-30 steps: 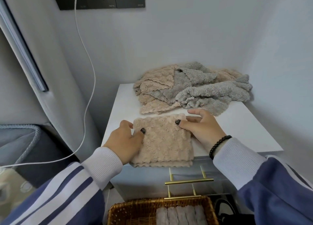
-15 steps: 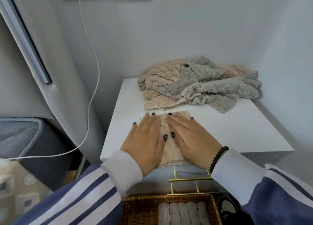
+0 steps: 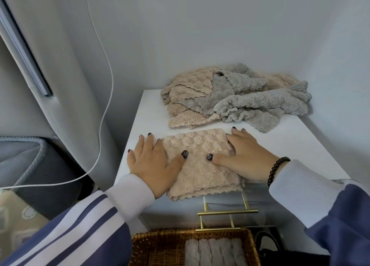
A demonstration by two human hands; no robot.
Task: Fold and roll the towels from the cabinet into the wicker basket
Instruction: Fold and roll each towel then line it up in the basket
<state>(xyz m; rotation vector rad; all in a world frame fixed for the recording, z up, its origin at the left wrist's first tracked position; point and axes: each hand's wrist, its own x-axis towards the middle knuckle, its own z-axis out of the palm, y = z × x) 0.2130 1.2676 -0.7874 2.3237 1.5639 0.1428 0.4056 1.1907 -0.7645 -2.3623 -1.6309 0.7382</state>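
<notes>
We press left hand [image 3: 153,166] and right hand [image 3: 245,157] flat, fingers straight, on towel [image 3: 200,165] | towel: beige, nubby, folded square

A folded beige towel of bubbly plush cloth [image 3: 202,163] lies on the plain white surface [image 3: 290,145] of the cabinet, and behind it a heap of loose plush towels [image 3: 236,99] mixes the same beige with pale grey. The fingers [image 3: 148,143] carry dark, almost black nail polish with a faint glitter, the right wrist wears a bracelet of round black beads [image 3: 277,170], and both sleeves are navy blue with white ribbed cuffs, the left sleeve [image 3: 80,231] striped lengthwise in white. A golden-brown woven wicker basket [image 3: 160,249] holds pale grey rolled towels [image 3: 214,251], beside brass-coloured bar handles [image 3: 228,212], a thin white cable [image 3: 104,61] and a light grey wall.
</notes>
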